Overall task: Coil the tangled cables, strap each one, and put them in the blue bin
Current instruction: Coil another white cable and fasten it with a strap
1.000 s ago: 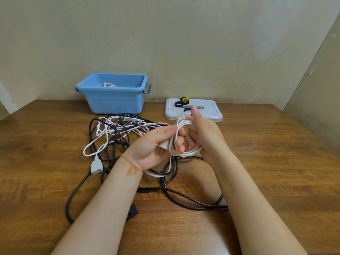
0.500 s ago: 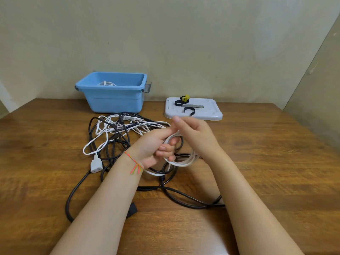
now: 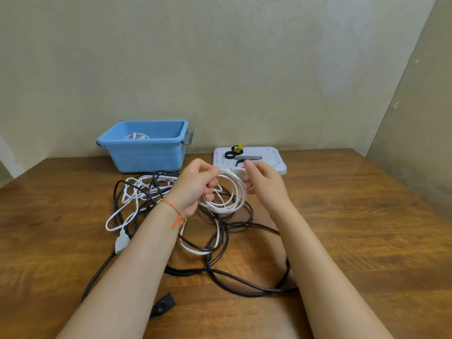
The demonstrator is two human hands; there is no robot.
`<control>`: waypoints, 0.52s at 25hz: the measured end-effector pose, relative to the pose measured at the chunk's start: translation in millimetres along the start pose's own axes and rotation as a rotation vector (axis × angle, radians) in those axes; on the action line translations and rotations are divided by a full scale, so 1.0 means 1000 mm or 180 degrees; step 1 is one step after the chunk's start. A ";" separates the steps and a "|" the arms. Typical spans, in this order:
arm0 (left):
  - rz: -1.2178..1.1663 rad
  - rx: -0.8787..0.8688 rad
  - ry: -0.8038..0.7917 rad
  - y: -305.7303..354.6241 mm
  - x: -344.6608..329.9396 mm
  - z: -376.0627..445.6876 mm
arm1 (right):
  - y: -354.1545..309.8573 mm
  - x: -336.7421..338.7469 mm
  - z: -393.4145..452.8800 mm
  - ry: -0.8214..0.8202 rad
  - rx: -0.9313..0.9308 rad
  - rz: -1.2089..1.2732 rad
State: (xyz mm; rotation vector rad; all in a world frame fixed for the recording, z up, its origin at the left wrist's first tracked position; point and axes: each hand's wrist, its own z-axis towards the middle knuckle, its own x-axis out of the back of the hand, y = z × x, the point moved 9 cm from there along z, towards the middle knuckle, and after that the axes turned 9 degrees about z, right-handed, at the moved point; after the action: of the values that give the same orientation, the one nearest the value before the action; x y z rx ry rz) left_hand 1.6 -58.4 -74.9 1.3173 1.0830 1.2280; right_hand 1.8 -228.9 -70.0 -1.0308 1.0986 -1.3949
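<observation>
your left hand [image 3: 195, 184] grips the white coil [image 3: 230, 192]; your right hand [image 3: 263, 182] pinches its plug at 12 o'clock.

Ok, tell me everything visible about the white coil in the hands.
The white coil is thin, smooth, plastic-looking cable wound into several loose round loops, held above the table over the tangled black cables. The left hand grips its left side; the right hand pinches a white connector at the top. A white strand trails from beneath it towards the table. No strap is visible on it.
</observation>
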 end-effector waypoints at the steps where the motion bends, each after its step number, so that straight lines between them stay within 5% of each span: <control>1: -0.0011 0.0025 0.0048 0.001 0.003 0.009 | 0.005 0.010 0.015 0.0244 -0.0101 -0.0059; 7: -0.0167 0.0386 0.0080 -0.035 0.000 0.044 | 0.039 0.011 0.096 -0.0136 -0.0169 -0.2877; 13: -0.0298 0.0608 0.0149 -0.056 -0.001 0.064 | 0.074 -0.012 0.122 -0.0655 0.0035 -0.3772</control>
State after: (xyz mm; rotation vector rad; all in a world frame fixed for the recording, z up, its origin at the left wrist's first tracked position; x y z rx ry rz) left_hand 65.8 -58.6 -130.4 1.3700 1.3070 1.1124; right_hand 137.5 -230.7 -117.0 -1.9051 0.2441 -2.0940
